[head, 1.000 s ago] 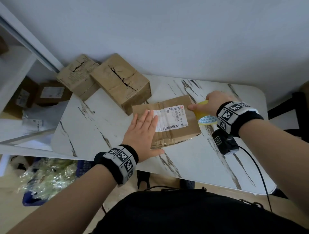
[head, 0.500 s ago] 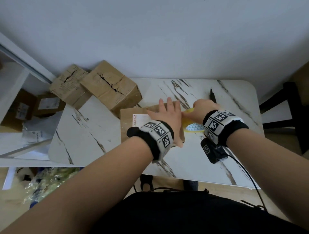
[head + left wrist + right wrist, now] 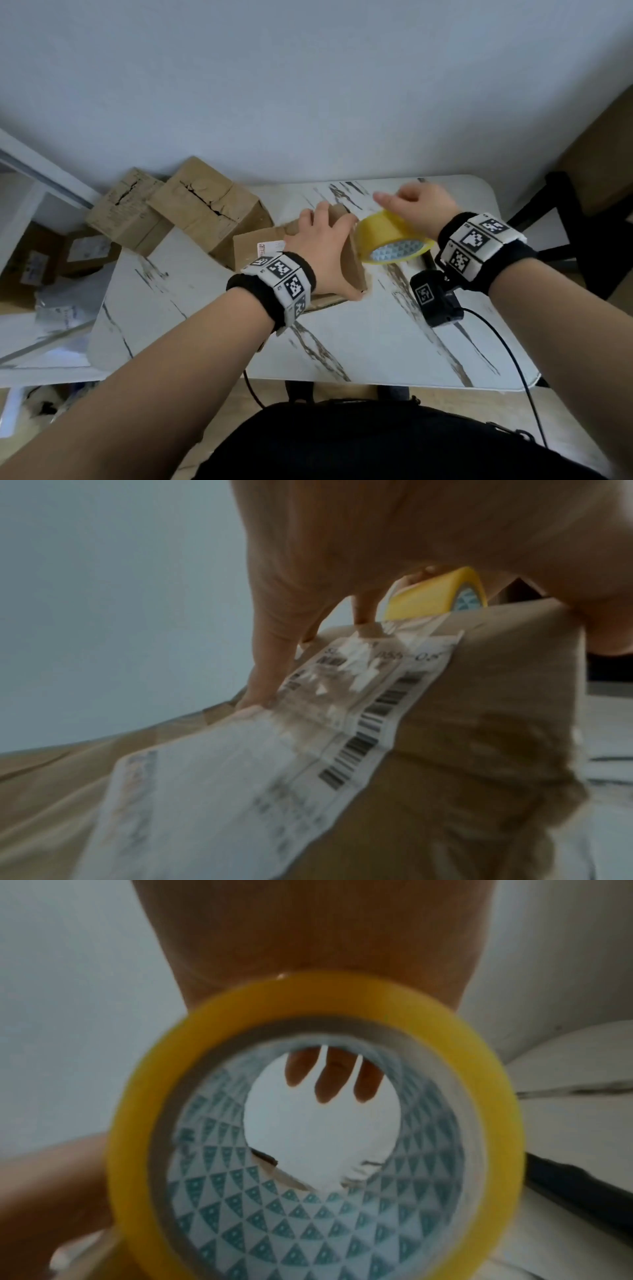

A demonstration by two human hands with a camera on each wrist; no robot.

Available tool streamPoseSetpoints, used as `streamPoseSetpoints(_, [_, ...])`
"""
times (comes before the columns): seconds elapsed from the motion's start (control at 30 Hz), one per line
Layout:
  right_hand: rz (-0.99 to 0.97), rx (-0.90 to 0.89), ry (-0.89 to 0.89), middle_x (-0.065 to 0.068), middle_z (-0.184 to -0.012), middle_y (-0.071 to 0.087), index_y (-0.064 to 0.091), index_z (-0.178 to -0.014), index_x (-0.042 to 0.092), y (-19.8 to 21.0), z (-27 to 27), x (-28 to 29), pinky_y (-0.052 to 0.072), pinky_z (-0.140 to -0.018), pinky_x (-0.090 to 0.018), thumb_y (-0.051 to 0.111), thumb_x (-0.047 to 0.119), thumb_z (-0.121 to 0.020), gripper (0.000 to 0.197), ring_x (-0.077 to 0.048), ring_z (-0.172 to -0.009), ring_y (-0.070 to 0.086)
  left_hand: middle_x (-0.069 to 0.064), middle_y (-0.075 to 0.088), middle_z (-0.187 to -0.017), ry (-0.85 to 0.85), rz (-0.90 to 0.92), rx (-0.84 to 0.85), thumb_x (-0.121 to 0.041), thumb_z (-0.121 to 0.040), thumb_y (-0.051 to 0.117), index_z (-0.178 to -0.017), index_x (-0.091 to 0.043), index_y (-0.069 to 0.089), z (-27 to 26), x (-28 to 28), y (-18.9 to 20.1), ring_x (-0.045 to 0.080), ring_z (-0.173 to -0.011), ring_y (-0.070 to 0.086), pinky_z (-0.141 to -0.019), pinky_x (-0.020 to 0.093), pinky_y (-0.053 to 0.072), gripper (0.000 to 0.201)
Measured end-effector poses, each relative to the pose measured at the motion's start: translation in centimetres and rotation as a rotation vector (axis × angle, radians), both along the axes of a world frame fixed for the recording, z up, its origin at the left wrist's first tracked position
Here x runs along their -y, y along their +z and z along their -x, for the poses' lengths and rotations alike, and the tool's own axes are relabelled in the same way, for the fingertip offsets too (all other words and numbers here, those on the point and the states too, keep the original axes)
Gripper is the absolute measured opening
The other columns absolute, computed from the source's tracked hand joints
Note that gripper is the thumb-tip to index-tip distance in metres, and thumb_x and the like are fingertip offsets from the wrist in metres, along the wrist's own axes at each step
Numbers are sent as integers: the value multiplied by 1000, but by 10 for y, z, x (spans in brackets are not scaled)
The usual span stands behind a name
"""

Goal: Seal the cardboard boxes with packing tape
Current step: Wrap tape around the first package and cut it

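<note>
A flat cardboard box [image 3: 251, 247] with a white shipping label [image 3: 240, 777] lies on the marble-pattern table [image 3: 376, 342]. My left hand [image 3: 322, 250] spans its right end, fingers [image 3: 270, 669] over the far edge and thumb on the near side, gripping the box [image 3: 479, 723]. That end looks tipped up. Just right of it, my right hand [image 3: 418, 202] holds the yellow tape roll [image 3: 390, 236] above the table. The roll [image 3: 315, 1123] fills the right wrist view, with fingertips [image 3: 329, 1080] showing through its core. A clear strip runs from the roll [image 3: 428, 596] onto the label.
Two worn, torn cardboard boxes [image 3: 209, 202] [image 3: 123, 205] sit at the table's back left corner. More parcels lie on a low shelf [image 3: 34, 260] to the left. A dark chair [image 3: 575, 222] stands at the right. A black cable [image 3: 513, 359] hangs off my right wrist.
My left hand slid from the label's left side to the box's right end and took hold of it. My right hand lifted the tape roll up off the table beside that end.
</note>
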State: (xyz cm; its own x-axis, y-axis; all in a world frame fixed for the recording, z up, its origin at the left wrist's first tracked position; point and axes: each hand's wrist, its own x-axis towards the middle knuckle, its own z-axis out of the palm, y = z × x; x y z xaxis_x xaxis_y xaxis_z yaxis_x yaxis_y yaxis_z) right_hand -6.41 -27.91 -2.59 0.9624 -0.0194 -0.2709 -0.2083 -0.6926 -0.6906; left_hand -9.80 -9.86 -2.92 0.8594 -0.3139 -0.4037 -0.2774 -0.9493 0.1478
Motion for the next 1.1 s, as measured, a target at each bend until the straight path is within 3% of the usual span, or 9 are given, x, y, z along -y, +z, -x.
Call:
streamPoseSetpoints(0.07, [-245,47,-178,-2,-78,56,64,-85,10,15,-8,7,48,-76,-36,60,56,-82,46,-19,-78,54,9,9,-147,36,124,69,-65,-44,80,-141,-30,19,-4,-2,13,36,-135,15,-106,51,35,120])
streamPoseSetpoints(0.13, [-524,32,-308,-5,-92,62,64,-93,14,29,-14,13,49,-93,-42,69,64,-64,59,-22,-89,61,9,11,-146,68,243,143,-64,-44,81,-141,-29,21,-8,-3,22,34,-134,18,-109,47,33,119])
streamPoseSetpoints(0.2, [-646,38,-341,-4,-91,65,63,-91,17,40,-20,15,50,-93,-42,72,66,-48,66,-25,-92,63,9,13,-145,81,329,199,-65,-43,81,-139,-28,22,-10,-4,26,31,-132,21,-110,42,31,119])
streamPoseSetpoints(0.27, [-574,62,-270,0,-81,61,62,-86,18,52,-22,14,51,-77,-32,74,64,-50,60,-20,-80,62,8,14,-145,95,390,221,-63,-43,82,-139,-28,23,-11,-6,26,28,-132,22,-111,38,29,118])
streamPoseSetpoints(0.33, [-415,85,-185,2,-75,59,62,-83,15,59,-24,11,46,-64,-26,73,57,-67,46,-13,-69,58,5,17,-143,100,434,235,-62,-42,83,-137,-29,25,-11,-10,25,25,-131,25,-110,37,31,116])
streamPoseSetpoints(0.47, [-107,127,-83,3,-55,43,47,-57,16,73,-31,-2,34,-51,-26,65,53,-79,47,-13,-54,46,1,21,-137,103,472,237,-63,-42,82,-133,-30,26,-14,-26,23,22,-127,30,-108,37,34,112])
streamPoseSetpoints(0.63, [422,130,51,3,-68,49,54,-75,14,74,-41,-3,39,-64,-28,62,66,-73,52,-21,-77,52,-7,15,-140,109,548,201,-55,-45,84,-135,-32,23,-12,-51,21,14,-126,27,-108,29,29,111])
streamPoseSetpoints(0.83, [292,43,104,2,-72,56,60,-74,15,60,-48,-15,40,-63,-27,60,65,-75,50,-17,-74,54,-8,14,-146,232,610,225,-49,-47,87,-145,-32,13,-9,-84,13,1,-124,20,-110,27,23,123])
streamPoseSetpoints(1.1, [244,77,144,1,-64,52,58,-70,11,57,-66,-48,37,-52,-25,66,57,-75,48,-12,-61,48,-1,3,-156,263,622,195,-65,-42,78,-142,-42,4,0,-113,2,18,-146,6,-116,47,25,127])
